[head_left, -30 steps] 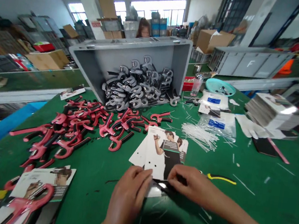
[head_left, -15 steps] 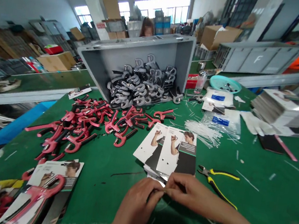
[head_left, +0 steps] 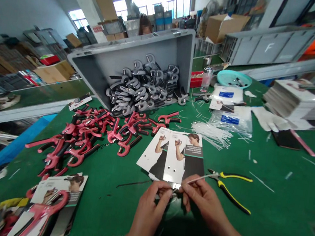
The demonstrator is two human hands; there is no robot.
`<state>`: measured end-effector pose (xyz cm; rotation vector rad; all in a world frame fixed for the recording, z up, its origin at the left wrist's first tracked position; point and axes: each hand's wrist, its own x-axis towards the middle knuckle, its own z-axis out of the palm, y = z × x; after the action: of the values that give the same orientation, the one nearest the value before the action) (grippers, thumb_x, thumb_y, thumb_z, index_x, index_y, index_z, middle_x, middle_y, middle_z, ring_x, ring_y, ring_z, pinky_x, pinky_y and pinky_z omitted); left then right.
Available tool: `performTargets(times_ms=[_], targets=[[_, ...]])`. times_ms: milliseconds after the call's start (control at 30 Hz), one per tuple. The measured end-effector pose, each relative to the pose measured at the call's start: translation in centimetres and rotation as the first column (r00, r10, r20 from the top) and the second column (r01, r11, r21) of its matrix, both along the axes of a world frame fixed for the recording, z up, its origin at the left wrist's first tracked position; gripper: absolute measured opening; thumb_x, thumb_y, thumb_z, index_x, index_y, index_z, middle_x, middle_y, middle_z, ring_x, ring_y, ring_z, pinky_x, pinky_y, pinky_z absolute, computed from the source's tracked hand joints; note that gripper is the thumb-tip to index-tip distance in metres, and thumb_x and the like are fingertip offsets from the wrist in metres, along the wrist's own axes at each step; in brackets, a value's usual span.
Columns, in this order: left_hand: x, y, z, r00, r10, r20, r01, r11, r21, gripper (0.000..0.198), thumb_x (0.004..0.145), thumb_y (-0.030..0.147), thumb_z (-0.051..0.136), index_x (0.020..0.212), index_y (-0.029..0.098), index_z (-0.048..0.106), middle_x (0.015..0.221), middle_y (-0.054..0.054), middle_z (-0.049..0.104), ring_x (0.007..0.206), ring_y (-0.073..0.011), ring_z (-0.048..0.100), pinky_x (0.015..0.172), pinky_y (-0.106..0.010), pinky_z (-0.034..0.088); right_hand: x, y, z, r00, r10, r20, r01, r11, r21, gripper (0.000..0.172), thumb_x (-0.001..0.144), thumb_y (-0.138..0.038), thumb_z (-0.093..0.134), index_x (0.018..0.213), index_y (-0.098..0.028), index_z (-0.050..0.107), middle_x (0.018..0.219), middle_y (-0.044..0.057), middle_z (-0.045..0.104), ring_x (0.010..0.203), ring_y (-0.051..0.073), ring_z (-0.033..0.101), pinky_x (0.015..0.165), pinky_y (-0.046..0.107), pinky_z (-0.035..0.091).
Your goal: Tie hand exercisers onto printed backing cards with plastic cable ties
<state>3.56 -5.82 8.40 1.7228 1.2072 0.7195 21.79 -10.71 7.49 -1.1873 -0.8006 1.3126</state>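
Observation:
My left hand (head_left: 153, 206) is closed at the near edge of the printed cards (head_left: 185, 158), its thumb and finger pinched on something small I cannot make out. Close beside it on the right, my right hand (head_left: 203, 197) pinches a thin white zip tie (head_left: 198, 178), which points up and right toward the pliers. The yellow-black pliers (head_left: 228, 185) lie to the right of my right hand. A pile of white zip ties (head_left: 212, 134) rests beyond the cards.
Red hand grips (head_left: 82, 135) lie heaped at left, in front of a tilted grey bin (head_left: 183, 55) of grey grips (head_left: 144, 89). A red grip on a card (head_left: 47, 208) sits near left. Stacked cards (head_left: 296, 101) and a teal plate (head_left: 229, 78) are at right; a person is behind the bin.
My hands have moved slightly apart and their fingers have shifted. The white zip tie now shows sticking out from my right hand. The camera view has shifted slightly.

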Motion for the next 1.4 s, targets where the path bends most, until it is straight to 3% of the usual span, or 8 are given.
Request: performTargets(times_ms=[133, 233, 433, 567, 733, 900, 1067, 1400], targets=[[-0.6, 2.0, 1.0, 0.968, 0.152, 0.2, -0.112, 0.974, -0.199, 0.031, 0.093, 0.042, 0.054, 0.112, 0.018, 0.061, 0.11, -0.011, 0.071, 0.094, -0.0212, 0.069, 0.089, -0.036, 0.053, 4.3, -0.4, -0.4, 0.917, -0.329, 0.227, 0.316, 0.944, 0.091, 0.025, 0.084, -0.046, 0.07, 0.091, -0.022, 0.067, 0.093, 0.006, 0.07, 0.082, 0.019, 0.065, 0.079, 0.032, 0.052], [-0.5, 3.4, 1.7, 0.935, 0.198, 0.295, -0.061, 0.908, -0.414, 0.041, 0.087, 0.045, 0.063, 0.114, 0.013, 0.06, 0.108, -0.014, 0.071, 0.089, -0.0224, 0.07, 0.082, -0.037, 0.056, 5.9, -0.2, -1.3, 0.92, -0.341, 0.192, 0.348, 0.937, -0.005, 0.027, 0.083, -0.047, 0.071, 0.091, -0.021, 0.069, 0.115, 0.009, 0.069, 0.101, 0.024, 0.061, 0.089, 0.036, 0.048], [1.5, 2.7, 2.0, 0.898, 0.178, 0.402, 0.065, 0.851, -0.522, 0.035, 0.077, 0.035, 0.077, 0.101, 0.01, 0.069, 0.079, -0.004, 0.069, 0.06, -0.0096, 0.055, 0.057, -0.021, 0.044, 1.5, -0.4, -0.7, 0.974, -0.223, -0.045, 0.22, 0.974, -0.061, 0.023, 0.087, -0.043, 0.069, 0.098, -0.023, 0.068, 0.118, 0.006, 0.068, 0.102, 0.02, 0.06, 0.089, 0.031, 0.047], [1.7, 2.3, 1.5, 0.832, 0.31, 0.46, -0.039, 0.86, -0.509, 0.034, 0.081, 0.038, 0.073, 0.104, 0.014, 0.069, 0.094, -0.006, 0.074, 0.076, -0.0155, 0.065, 0.071, -0.026, 0.05, -1.8, -1.3, 0.4, 0.996, -0.048, -0.079, 0.048, 0.999, -0.005, 0.019, 0.087, -0.041, 0.069, 0.088, -0.022, 0.068, 0.11, 0.005, 0.07, 0.099, 0.019, 0.064, 0.092, 0.032, 0.049], [-1.1, 4.6, 2.6, 0.793, 0.371, 0.483, -0.221, 0.914, -0.339, 0.037, 0.079, 0.038, 0.074, 0.108, 0.016, 0.066, 0.098, -0.005, 0.074, 0.075, -0.0164, 0.067, 0.066, -0.027, 0.054, -1.2, -2.6, 1.3, 0.905, 0.425, -0.032, -0.426, 0.898, -0.113, 0.025, 0.087, -0.046, 0.067, 0.088, -0.021, 0.067, 0.081, 0.004, 0.07, 0.054, 0.014, 0.064, 0.045, 0.021, 0.047], [-2.4, 5.0, 3.6, 0.856, 0.172, 0.488, 0.001, 0.943, -0.333, 0.035, 0.079, 0.033, 0.075, 0.108, 0.014, 0.067, 0.094, -0.005, 0.074, 0.078, -0.0164, 0.068, 0.07, -0.025, 0.055, 2.1, -0.6, 5.4, 0.907, 0.021, 0.421, -0.09, 0.986, 0.143, 0.015, 0.092, -0.036, 0.062, 0.095, -0.023, 0.069, 0.076, 0.003, 0.068, 0.051, 0.012, 0.061, 0.045, 0.021, 0.049], [-1.8, 4.3, 3.1, 0.823, 0.082, 0.561, 0.156, 0.919, -0.363, 0.036, 0.085, 0.031, 0.07, 0.117, 0.015, 0.063, 0.107, -0.008, 0.074, 0.093, -0.0188, 0.068, 0.084, -0.028, 0.052, 1.6, 3.6, 7.5, 0.639, -0.237, 0.731, -0.275, 0.818, 0.506, 0.014, 0.093, -0.023, 0.061, 0.103, -0.024, 0.071, 0.091, 0.005, 0.074, 0.081, 0.018, 0.069, 0.073, 0.028, 0.056], [-2.2, 4.6, 3.6, 0.866, 0.041, 0.498, 0.156, 0.925, -0.347, 0.039, 0.085, 0.036, 0.07, 0.119, 0.017, 0.065, 0.088, -0.004, 0.072, 0.088, -0.0213, 0.067, 0.078, -0.028, 0.052, 0.0, 5.5, 5.8, 0.545, -0.165, 0.822, -0.399, 0.811, 0.427, 0.017, 0.096, -0.022, 0.055, 0.109, -0.024, 0.067, 0.098, 0.008, 0.072, 0.09, 0.021, 0.067, 0.077, 0.032, 0.054]])
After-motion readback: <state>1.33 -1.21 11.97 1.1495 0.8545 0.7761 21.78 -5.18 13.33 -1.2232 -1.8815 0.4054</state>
